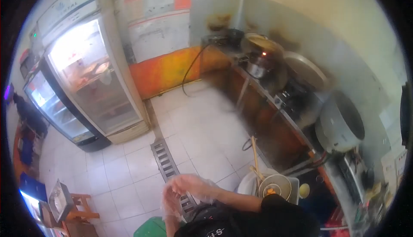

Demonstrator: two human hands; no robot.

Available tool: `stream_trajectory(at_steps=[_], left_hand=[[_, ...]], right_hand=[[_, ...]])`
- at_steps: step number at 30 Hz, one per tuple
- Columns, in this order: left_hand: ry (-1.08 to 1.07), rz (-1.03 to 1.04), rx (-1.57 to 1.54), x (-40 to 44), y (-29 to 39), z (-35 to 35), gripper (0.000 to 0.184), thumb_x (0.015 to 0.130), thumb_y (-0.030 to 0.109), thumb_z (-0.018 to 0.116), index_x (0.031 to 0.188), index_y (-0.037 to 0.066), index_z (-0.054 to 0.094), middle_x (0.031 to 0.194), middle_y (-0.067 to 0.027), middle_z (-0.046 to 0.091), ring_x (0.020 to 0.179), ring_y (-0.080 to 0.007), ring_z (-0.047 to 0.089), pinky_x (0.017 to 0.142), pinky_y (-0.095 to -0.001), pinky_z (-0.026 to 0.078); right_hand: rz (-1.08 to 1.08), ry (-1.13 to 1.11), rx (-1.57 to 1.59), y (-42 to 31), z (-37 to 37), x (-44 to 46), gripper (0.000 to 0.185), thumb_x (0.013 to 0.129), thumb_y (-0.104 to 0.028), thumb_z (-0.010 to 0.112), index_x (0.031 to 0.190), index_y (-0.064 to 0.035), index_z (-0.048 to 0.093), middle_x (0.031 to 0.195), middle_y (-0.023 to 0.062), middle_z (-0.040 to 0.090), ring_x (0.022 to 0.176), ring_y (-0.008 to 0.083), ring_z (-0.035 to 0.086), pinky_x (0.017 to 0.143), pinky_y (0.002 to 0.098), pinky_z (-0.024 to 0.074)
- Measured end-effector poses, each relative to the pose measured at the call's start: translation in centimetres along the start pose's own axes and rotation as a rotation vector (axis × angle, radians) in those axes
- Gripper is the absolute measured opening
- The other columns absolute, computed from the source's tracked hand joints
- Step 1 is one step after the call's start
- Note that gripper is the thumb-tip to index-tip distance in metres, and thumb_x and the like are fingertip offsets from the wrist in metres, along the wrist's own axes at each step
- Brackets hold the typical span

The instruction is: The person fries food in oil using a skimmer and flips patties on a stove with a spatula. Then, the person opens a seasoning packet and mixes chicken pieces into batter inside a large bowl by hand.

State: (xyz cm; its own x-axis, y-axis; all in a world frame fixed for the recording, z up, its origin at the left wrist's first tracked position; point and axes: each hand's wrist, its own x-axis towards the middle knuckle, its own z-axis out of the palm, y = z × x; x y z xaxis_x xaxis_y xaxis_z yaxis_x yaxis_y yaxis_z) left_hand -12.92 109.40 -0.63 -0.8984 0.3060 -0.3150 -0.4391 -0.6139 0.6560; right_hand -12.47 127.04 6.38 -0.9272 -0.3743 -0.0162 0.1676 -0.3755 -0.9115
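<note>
My right hand (189, 184) reaches in from the right, in a clear, crinkled plastic glove. Just below and to its left is my left hand (170, 200), also loosely covered by clear plastic. The two hands meet in front of my body, with the right fingers bent in against the left hand's upper part. Blur and loose plastic hide whether the right fingers pinch the glove. The left fingers are mostly covered. Beneath the hands lie the metal floor drain grate (168, 162) and a green object (150, 227), partly cut off.
A round strainer (275, 185) with orange bits rests on a pale tub beside a wooden handle (255, 155). Along the right counter stand a large pot (337, 127), a steel pot (257, 65) and a stove (292, 99). Lit glass-door fridges (101, 78) and an orange stool (81, 207) are on the left.
</note>
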Motion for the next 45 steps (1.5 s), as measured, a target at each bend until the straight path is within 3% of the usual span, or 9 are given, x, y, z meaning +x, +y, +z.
stream_trajectory(at_steps=[6, 12, 22, 25, 29, 30, 34, 41, 45], left_hand=[[-0.214, -0.062, 0.305, 7.6, 5.6, 2.7, 0.041, 0.100, 0.018, 0.062, 0.136, -0.001, 0.053, 0.122, -0.0089, 0.065, 0.111, -0.0164, 0.060, 0.088, -0.0371, 0.050], [0.016, 0.092, 0.830, 14.4, 17.9, 3.0, 0.037, 0.101, 0.037, 0.062, 0.105, 0.001, 0.067, 0.084, -0.0072, 0.064, 0.077, -0.0161, 0.057, 0.068, -0.0351, 0.050], [-0.145, 0.649, 0.963, 25.6, 35.8, -10.3, 0.034, 0.097, 0.029, 0.060, 0.083, -0.001, 0.066, 0.072, -0.0139, 0.061, 0.072, -0.0235, 0.059, 0.067, -0.0414, 0.045], [0.096, 0.652, 0.918, 26.7, 38.7, -14.3, 0.041, 0.100, 0.035, 0.058, 0.082, -0.003, 0.058, 0.073, -0.0196, 0.058, 0.072, -0.0318, 0.056, 0.071, -0.0432, 0.044], [0.554, 0.528, 0.726, 21.9, 46.2, -20.9, 0.041, 0.103, 0.044, 0.052, 0.111, 0.005, 0.063, 0.095, -0.0165, 0.063, 0.089, -0.0266, 0.061, 0.080, -0.0390, 0.048], [0.598, 0.541, 0.725, 21.7, 46.9, -23.9, 0.041, 0.103, 0.044, 0.052, 0.111, 0.005, 0.063, 0.095, -0.0165, 0.063, 0.089, -0.0266, 0.061, 0.080, -0.0390, 0.048], [0.935, 0.875, 0.089, 19.9, 49.4, -34.5, 0.047, 0.107, 0.045, 0.043, 0.128, 0.007, 0.057, 0.121, -0.0092, 0.062, 0.110, -0.0225, 0.058, 0.100, -0.0356, 0.045], [1.642, 1.329, -0.420, 5.8, 53.8, -45.5, 0.041, 0.106, 0.039, 0.051, 0.130, 0.007, 0.058, 0.123, -0.0092, 0.064, 0.107, -0.0181, 0.060, 0.097, -0.0346, 0.046], [2.427, 1.119, -0.527, -3.4, 54.1, -51.3, 0.037, 0.089, 0.016, 0.073, 0.122, 0.005, 0.062, 0.116, -0.0115, 0.068, 0.110, -0.0240, 0.065, 0.093, -0.0397, 0.052]], right_hand=[[0.049, -0.105, 0.244, -4.2, -2.5, 16.2, 0.072, 0.102, -0.055, 0.049, 0.152, -0.0052, 0.037, 0.133, 0.0098, 0.054, 0.117, 0.0191, 0.052, 0.098, 0.0358, 0.0459], [-0.167, -0.298, 0.390, -6.1, 1.0, 31.5, 0.131, 0.072, -0.081, 0.070, 0.163, -0.0102, 0.008, 0.157, 0.0132, 0.037, 0.134, 0.0297, 0.048, 0.104, 0.0495, 0.0480], [0.000, -0.262, 0.467, -3.8, 11.3, 55.9, 0.105, 0.091, -0.081, 0.038, 0.162, -0.0081, 0.016, 0.161, 0.0146, 0.034, 0.143, 0.0304, 0.039, 0.110, 0.0474, 0.0388], [0.116, -0.517, 0.473, -1.8, 13.8, 62.5, 0.091, 0.096, -0.073, 0.036, 0.159, -0.0080, 0.028, 0.157, 0.0116, 0.042, 0.141, 0.0271, 0.039, 0.117, 0.0465, 0.0267], [0.170, -0.636, 0.347, 3.0, 19.5, 72.2, 0.046, 0.109, -0.046, 0.040, 0.122, -0.0056, 0.059, 0.105, 0.0070, 0.064, 0.098, 0.0208, 0.062, 0.081, 0.0312, 0.0502], [0.215, -0.336, 0.166, 3.5, 24.2, 72.7, 0.038, 0.110, -0.038, 0.041, 0.083, -0.0119, 0.048, 0.073, 0.0013, 0.040, 0.068, 0.0147, 0.044, 0.066, 0.0307, 0.0398], [0.416, -0.565, 0.149, 10.8, 31.9, 80.7, 0.043, 0.110, -0.032, 0.041, 0.072, -0.0138, 0.036, 0.063, -0.0024, 0.027, 0.056, 0.0122, 0.028, 0.055, 0.0300, 0.0277], [0.596, -0.919, -0.119, 19.6, 55.0, 86.7, 0.023, 0.107, -0.022, 0.049, 0.101, -0.0031, 0.060, 0.065, -0.0024, 0.034, 0.058, 0.0102, 0.038, 0.055, 0.0277, 0.0339], [0.594, -1.317, -0.199, 25.2, 68.2, 85.1, 0.029, 0.105, -0.018, 0.049, 0.125, 0.0018, 0.057, 0.071, -0.0001, 0.045, 0.063, 0.0127, 0.048, 0.061, 0.0278, 0.0416]])
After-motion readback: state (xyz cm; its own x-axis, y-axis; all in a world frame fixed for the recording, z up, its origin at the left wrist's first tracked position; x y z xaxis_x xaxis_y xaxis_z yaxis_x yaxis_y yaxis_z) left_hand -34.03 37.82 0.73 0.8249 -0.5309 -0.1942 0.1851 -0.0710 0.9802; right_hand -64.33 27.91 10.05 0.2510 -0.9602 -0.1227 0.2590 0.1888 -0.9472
